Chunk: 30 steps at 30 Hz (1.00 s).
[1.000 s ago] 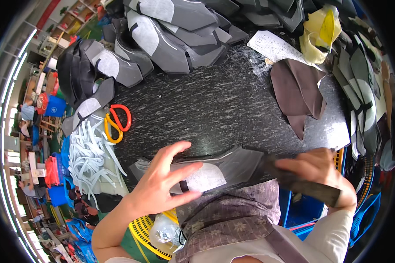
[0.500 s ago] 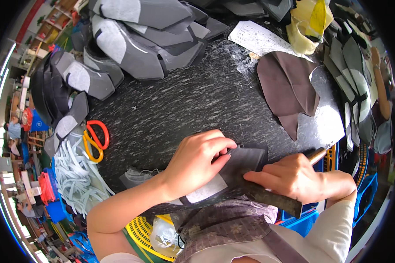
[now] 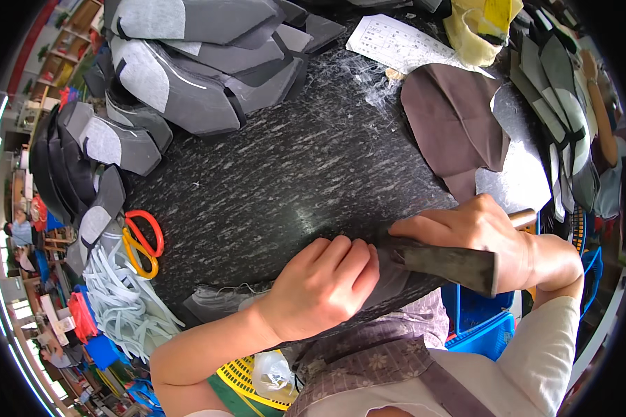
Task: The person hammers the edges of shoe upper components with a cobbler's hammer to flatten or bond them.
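My right hand (image 3: 481, 228) grips a hammer (image 3: 455, 265), its wooden handle sticking out to the right and its long dark metal head lying toward the left. The head's left end rests at or just over a dark grey shoe-upper piece (image 3: 389, 283) at the table's near edge. My left hand (image 3: 325, 288) is closed on that piece, fingers curled together and pressing down; most of the piece is hidden under it. Left of this hand, another grey piece (image 3: 219, 302) with loose threads lies along the edge.
Grey shoe-upper pieces with white patches (image 3: 177, 80) are heaped at the back left. Scissors (image 3: 142, 243) with red and yellow handles lie beside pale strips (image 3: 118, 299). A brown leather piece (image 3: 452, 118), a printed sheet (image 3: 403, 45) and blue baskets (image 3: 487, 330) are toward the right.
The hammer head has swung up and right, nearer the table edge. My left hand has moved down and curled its fingers over the grey piece, covering its white patch. The view has shifted slightly.
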{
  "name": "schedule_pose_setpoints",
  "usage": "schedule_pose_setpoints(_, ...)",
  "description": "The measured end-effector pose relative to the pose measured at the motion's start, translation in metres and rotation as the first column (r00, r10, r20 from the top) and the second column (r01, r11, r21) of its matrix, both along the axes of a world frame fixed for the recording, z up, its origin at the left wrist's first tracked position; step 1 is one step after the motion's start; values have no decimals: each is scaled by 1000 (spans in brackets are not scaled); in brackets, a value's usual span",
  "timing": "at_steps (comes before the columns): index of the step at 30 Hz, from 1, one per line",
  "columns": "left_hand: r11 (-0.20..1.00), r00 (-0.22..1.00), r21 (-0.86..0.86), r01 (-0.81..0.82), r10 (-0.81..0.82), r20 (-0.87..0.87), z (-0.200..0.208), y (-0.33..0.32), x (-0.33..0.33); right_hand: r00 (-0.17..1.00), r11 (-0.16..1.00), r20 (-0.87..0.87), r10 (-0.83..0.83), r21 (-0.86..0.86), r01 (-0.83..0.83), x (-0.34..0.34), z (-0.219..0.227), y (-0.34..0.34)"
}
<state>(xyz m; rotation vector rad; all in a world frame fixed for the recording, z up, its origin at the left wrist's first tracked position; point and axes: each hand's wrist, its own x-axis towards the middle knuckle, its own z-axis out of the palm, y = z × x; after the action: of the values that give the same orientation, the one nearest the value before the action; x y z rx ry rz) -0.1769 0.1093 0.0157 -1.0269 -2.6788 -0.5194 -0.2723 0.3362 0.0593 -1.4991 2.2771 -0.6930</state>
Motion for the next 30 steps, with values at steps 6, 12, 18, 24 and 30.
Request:
schedule_pose_setpoints(6, 980, 988, 158, -125, 108, 113, 3, -3, 0, 1000, 998, 4, 12, -56, -12, -1, -12, -1)
schedule_pose_setpoints(12, 970, 962, 209, -125, 66, 266, 2, -8, 10, 1000, 1000, 8, -10, -12, 10, 0, -4, -4)
schedule_pose_setpoints(18, 949, 863, 161, -270, 165, 477, 10, -25, 15, 992, 995, -119, 50, -80, -59, 10, -14, -10)
schedule_pose_setpoints(24, 990, 982, 103, -96, 77, 174, 6, -20, 31, 990, 990, -114, 88, -96, -99, 8, -9, -23)
schedule_pose_setpoints(30, 998, 995, -10, -61, 62, 78, 8, -24, 33, 976, 984, -167, 141, -84, -156, 16, 1, -38)
